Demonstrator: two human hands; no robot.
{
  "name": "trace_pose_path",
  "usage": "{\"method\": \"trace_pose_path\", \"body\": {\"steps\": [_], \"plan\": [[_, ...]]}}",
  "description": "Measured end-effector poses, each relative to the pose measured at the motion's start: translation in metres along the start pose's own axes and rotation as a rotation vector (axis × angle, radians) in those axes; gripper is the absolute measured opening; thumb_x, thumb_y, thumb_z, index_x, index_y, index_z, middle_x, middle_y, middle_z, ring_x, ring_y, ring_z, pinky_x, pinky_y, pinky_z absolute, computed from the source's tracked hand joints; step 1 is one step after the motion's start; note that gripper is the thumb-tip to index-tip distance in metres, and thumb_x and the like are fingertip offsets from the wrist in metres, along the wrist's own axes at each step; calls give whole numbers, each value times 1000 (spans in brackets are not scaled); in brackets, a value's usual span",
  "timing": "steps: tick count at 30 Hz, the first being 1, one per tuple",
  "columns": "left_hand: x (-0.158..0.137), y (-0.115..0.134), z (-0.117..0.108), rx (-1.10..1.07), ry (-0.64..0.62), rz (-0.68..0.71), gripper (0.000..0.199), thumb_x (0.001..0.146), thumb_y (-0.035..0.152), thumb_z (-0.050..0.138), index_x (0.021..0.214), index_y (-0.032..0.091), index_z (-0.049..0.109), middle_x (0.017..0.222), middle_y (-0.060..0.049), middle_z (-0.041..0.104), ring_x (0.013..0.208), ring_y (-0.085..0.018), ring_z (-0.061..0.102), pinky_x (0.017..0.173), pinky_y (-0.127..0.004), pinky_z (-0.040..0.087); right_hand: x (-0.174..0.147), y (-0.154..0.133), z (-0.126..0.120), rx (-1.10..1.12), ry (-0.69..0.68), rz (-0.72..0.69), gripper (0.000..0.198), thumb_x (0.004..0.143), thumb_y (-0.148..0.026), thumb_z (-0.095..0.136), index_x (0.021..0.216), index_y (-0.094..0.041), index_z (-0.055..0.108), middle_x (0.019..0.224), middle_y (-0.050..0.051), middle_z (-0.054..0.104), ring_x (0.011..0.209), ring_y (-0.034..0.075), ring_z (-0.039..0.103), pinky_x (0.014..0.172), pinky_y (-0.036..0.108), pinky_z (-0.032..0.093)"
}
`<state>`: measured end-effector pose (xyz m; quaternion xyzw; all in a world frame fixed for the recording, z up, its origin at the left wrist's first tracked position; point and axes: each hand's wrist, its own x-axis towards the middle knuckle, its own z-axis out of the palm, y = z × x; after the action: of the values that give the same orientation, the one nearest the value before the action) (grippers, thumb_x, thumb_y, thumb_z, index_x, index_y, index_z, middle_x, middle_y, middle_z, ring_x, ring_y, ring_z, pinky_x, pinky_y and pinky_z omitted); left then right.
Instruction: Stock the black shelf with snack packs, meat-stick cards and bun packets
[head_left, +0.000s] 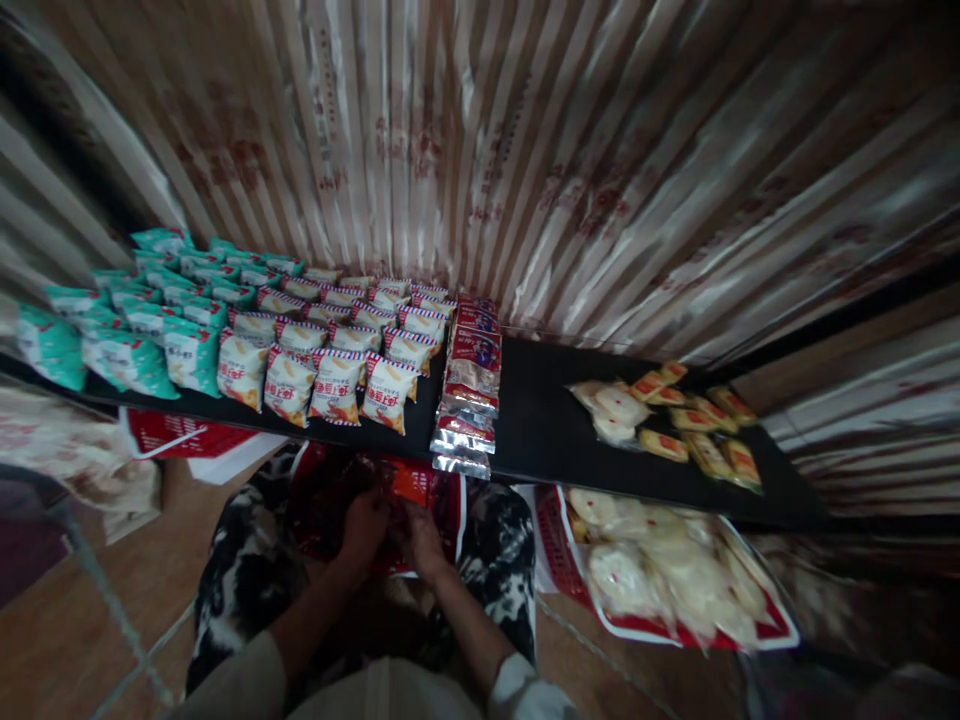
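In the head view a red basket [459, 520] with a white rim rests on my lap, dark packets inside it. My left hand [366, 525] is down in the basket, its fingers curled among those packets; what they hold is lost in the shadow. Beside it, my right hand [424, 543] has its fingers closed at the lower edge of an orange-red packet [411, 482]. Just beyond, a column of overlapping red and silver packets [471, 385] lies on the black shelf [534, 415], its front end hanging over the edge.
Rows of teal snack bags [191, 358] and white-and-yellow snack bags [335, 385] stand on the shelf's left. Yellow packets [664, 445] and clear-wrapped pale round items [619, 408] lie right. Below sits another red basket [784, 632] of wrapped pale items. Striped sheeting [450, 130] hangs behind.
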<state>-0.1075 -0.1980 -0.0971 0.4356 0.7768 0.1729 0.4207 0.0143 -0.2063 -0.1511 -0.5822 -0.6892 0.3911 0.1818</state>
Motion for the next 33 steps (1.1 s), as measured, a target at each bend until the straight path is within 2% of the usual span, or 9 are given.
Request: {"method": "trace_pose_path", "body": {"steps": [5,9,12,15,20,23,25,30,33], "plan": [[-21,25,-11,-176,91,92,25,75,6,47,83,12,69,89,-8,71,83,-15,65,76,-23,46,-10,-10,-11,116,70,-100,43,76,-15,52,118,-17,60,115,11,64,109,24,58,96,39,45],[-35,34,-14,-222,106,143,23,73,9,48,82,13,68,87,-7,69,84,-17,64,79,-27,48,-19,-17,-21,206,92,-64,37,81,-19,46,114,-19,61,108,9,68,101,23,63,89,38,48],[-46,41,-16,-288,110,281,21,73,12,48,82,15,67,87,-6,68,85,-17,64,80,-30,49,-26,-25,-34,238,100,-16,33,83,-24,45,109,-17,63,98,9,70,89,23,66,81,37,51],[-60,51,-23,-402,128,440,28,79,20,43,97,17,64,91,-6,66,79,-16,65,74,-30,52,-34,-35,-50,303,130,-57,32,84,-32,46,109,-19,62,97,7,71,85,22,66,78,33,51],[-70,61,-38,-392,403,593,31,82,26,39,104,17,60,101,-9,65,96,-19,61,90,-36,47,-42,-47,-81,404,234,-66,29,81,-41,54,97,-20,65,84,4,71,74,20,65,70,30,52],[-63,56,-39,-343,505,575,31,80,30,41,100,17,61,109,-11,62,106,-22,56,96,-41,42,-41,-53,-99,554,278,-52,31,79,-44,57,96,-19,65,88,5,71,78,20,65,74,31,51],[-59,52,-36,-328,396,505,32,80,34,44,102,17,60,108,-11,64,104,-23,58,94,-40,43,-38,-57,-112,680,302,-36,34,77,-46,60,97,-19,64,87,5,71,79,20,64,74,32,51],[-62,54,-22,-359,-74,419,32,80,39,48,101,18,59,93,-4,68,87,-19,63,79,-30,48,-31,-68,-139,893,308,41,42,70,-50,66,97,-18,62,78,3,71,67,19,64,64,31,52],[-63,62,-15,-419,-133,473,24,78,37,51,88,17,59,84,-3,67,80,-18,62,72,-27,48,-28,-68,-148,917,328,57,42,71,-51,65,97,-19,60,81,3,71,68,19,64,62,30,51]]}}
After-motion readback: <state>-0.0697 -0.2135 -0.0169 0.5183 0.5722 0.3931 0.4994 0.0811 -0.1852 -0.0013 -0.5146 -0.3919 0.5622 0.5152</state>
